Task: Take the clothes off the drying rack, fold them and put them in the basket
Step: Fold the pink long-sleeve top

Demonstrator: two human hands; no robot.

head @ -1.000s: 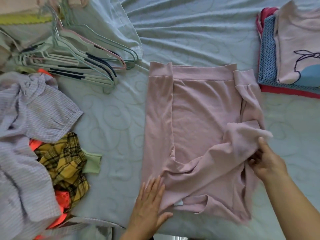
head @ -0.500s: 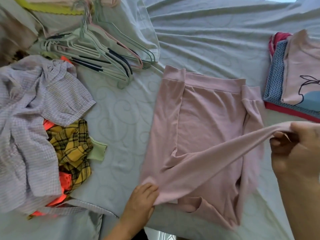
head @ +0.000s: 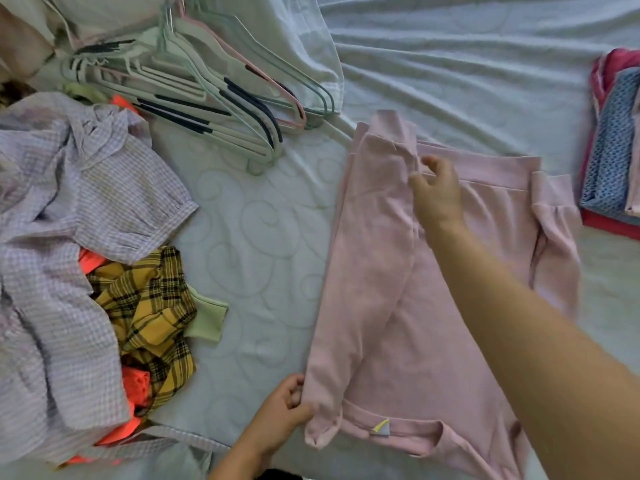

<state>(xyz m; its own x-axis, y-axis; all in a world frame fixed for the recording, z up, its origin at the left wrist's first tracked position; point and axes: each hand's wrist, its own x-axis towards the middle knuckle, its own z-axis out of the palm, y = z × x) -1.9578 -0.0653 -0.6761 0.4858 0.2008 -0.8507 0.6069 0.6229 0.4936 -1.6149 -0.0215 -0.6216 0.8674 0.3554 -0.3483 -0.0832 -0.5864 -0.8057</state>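
Observation:
A pink long-sleeved top (head: 377, 282) lies flat on the pale green bedsheet (head: 263, 258). One sleeve is laid lengthwise along its left side, cuff at the far hem. My right hand (head: 437, 192) hovers over that cuff with fingers spread and loose. My left hand (head: 282, 415) pinches the near left corner of the top at the shoulder. A pile of unfolded clothes (head: 69, 258) sits at the left: a lilac checked shirt, a yellow plaid piece, something orange. No basket or drying rack is in view.
Several plastic hangers (head: 207, 98) lie in a heap at the far left. A stack of folded clothes (head: 613, 147), blue, pink and red, rests at the right edge. Bare sheet lies between the pile and the pink top.
My right hand carried the stretched sleeve from the right across to the left side of the top and let it go. My left hand stayed at the near corner.

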